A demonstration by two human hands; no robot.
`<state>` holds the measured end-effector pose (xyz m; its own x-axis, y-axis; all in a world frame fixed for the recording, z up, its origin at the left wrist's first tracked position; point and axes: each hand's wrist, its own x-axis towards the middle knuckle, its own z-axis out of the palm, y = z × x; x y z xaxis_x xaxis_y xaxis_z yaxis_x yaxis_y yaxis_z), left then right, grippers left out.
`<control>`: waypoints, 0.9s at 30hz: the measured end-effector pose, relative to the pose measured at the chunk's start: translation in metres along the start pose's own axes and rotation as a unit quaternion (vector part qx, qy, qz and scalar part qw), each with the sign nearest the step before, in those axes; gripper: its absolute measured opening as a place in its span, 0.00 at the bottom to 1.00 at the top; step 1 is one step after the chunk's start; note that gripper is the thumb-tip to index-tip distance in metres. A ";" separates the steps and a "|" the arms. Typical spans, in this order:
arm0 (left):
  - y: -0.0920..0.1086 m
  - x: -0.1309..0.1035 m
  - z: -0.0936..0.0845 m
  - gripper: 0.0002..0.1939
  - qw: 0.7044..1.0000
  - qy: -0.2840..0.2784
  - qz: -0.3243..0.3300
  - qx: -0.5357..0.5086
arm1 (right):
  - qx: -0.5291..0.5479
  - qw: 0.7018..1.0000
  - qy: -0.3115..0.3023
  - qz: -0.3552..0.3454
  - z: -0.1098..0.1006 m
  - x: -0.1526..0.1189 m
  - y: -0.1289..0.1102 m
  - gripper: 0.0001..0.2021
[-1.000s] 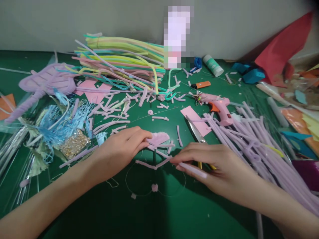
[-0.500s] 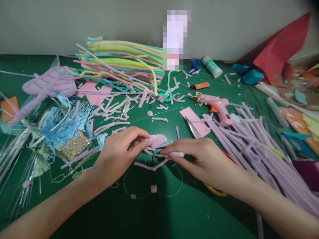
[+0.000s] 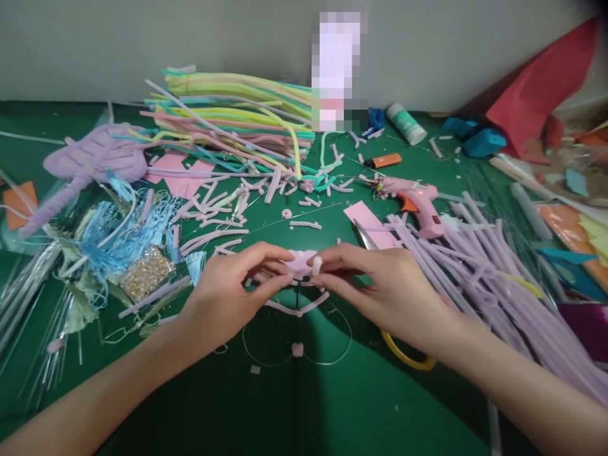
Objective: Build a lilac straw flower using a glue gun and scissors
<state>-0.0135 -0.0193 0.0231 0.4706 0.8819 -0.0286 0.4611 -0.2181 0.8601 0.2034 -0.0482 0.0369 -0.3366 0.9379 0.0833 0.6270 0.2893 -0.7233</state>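
My left hand (image 3: pixel 232 288) is closed, thumb and fingers pinching the left side of a small pink fuzzy piece (image 3: pixel 303 263), which looks made of chenille stem. At that piece's right side, my right hand (image 3: pixel 384 282) pinches a short pale stub (image 3: pixel 316 265). Whether the stub touches the fuzzy piece, I cannot tell. Below my fingertips, a bent lilac strip (image 3: pixel 298 312) sits on a thin dark stem. A thin clear wire loop (image 3: pixel 350 339) with a pink knob (image 3: pixel 297 349) hangs lower down. My fingers partly hide the work.
A pink glue gun (image 3: pixel 415 196), an orange lighter (image 3: pixel 386 160) and yellow-handled scissors (image 3: pixel 408 358) lie to the right, near lilac chenille stems (image 3: pixel 503 285). Colourful stems (image 3: pixel 237 126) lie behind. Blue tassels (image 3: pixel 128 221) and a bag of gold beads (image 3: pixel 146 273) are left.
My right hand has moved left and up, bringing the pale stub to the pink fuzzy piece. That piece has tilted, and the strip and wire loop have shifted slightly up and right.
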 end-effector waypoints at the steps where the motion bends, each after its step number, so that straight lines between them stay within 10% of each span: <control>1: 0.002 0.002 0.001 0.09 1.000 0.006 -0.007 0.002 | 0.001 1.000 0.002 -0.001 0.000 0.001 -0.001 0.02; 27: 0.008 0.006 0.004 0.20 0.997 -0.036 -0.021 -0.060 | 0.084 0.996 -0.014 0.032 0.003 0.011 0.002 0.05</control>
<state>-0.0041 -0.0176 0.0281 0.5079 0.8556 -0.0997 0.3912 -0.1259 0.9116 0.1989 -0.0379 0.0338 -0.3205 0.9471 0.0167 0.5220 0.1913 -0.8312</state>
